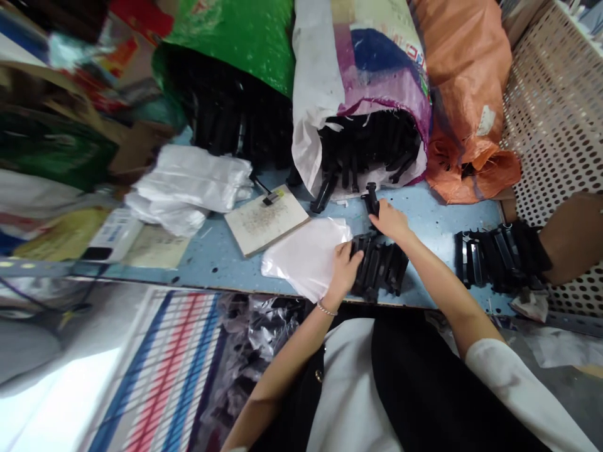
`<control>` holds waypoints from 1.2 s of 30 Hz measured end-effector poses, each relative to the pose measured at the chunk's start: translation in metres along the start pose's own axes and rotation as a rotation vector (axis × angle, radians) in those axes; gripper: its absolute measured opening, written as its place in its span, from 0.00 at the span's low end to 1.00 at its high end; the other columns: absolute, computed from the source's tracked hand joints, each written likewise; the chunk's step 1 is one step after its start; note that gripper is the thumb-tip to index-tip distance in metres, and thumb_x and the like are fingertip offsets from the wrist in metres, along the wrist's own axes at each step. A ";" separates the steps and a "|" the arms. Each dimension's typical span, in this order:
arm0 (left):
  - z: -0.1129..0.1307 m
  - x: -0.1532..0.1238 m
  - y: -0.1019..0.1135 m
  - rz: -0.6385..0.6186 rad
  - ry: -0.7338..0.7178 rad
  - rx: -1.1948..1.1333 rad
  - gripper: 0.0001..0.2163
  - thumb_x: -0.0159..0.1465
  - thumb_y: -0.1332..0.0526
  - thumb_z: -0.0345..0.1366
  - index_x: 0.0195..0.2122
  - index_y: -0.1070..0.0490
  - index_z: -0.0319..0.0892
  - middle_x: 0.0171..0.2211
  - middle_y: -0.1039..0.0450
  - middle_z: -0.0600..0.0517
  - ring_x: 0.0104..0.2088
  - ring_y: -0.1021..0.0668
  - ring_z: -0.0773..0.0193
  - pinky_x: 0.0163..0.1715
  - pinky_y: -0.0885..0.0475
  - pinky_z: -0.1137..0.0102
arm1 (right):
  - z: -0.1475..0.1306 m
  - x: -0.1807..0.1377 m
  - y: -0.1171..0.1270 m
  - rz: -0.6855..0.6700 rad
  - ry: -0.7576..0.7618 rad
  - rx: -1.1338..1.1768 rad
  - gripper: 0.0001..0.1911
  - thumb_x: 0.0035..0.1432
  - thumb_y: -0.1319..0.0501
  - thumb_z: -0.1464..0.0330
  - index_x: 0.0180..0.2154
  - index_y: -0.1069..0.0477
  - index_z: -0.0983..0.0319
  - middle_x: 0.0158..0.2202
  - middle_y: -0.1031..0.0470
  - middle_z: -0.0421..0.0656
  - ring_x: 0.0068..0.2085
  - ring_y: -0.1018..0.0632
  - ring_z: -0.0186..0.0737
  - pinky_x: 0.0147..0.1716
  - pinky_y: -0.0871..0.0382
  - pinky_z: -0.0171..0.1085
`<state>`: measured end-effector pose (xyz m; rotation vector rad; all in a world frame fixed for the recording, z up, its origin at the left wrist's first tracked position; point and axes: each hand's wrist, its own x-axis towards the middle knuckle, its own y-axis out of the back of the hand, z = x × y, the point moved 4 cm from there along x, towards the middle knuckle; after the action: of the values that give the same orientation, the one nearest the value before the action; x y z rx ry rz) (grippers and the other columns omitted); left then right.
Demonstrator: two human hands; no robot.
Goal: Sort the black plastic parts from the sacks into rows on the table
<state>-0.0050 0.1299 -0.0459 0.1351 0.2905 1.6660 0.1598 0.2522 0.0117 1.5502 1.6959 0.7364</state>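
Observation:
My right hand (pixel 392 221) is closed on a black plastic part (pixel 370 196), long and narrow with a wider end, just in front of the white and purple sack. My left hand (pixel 345 271), a beaded bracelet at its wrist, has its fingers curled against the left end of a row of similar black parts (pixel 380 267) at the table's near edge. Beneath and beside that hand lies a flat clear-white plastic bag (pixel 306 254). One more loose black part (pixel 323 190) lies at the mouth of the sack.
Black parts fill the open green sack (pixel 230 37) and the white and purple sack (pixel 320 69). An orange sack (pixel 464 81) and a perforated crate (pixel 556 100) stand right, near another group of black parts (pixel 499 254). Folded white bags (pixel 193 179) and a pale board (pixel 266 220) lie left.

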 end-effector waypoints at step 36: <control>0.041 -0.011 0.030 0.024 0.093 -0.367 0.29 0.61 0.33 0.47 0.58 0.43 0.46 0.44 0.29 0.49 0.29 0.21 0.65 0.31 0.23 0.66 | -0.003 -0.160 0.008 -0.058 0.539 -0.117 0.20 0.72 0.54 0.57 0.39 0.28 0.59 0.37 0.26 0.47 0.39 0.26 0.45 0.40 0.31 0.43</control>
<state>-0.0223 0.1205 0.0022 -0.2152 0.0497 1.7236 0.1661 0.0951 0.0397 1.2847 2.0211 1.2826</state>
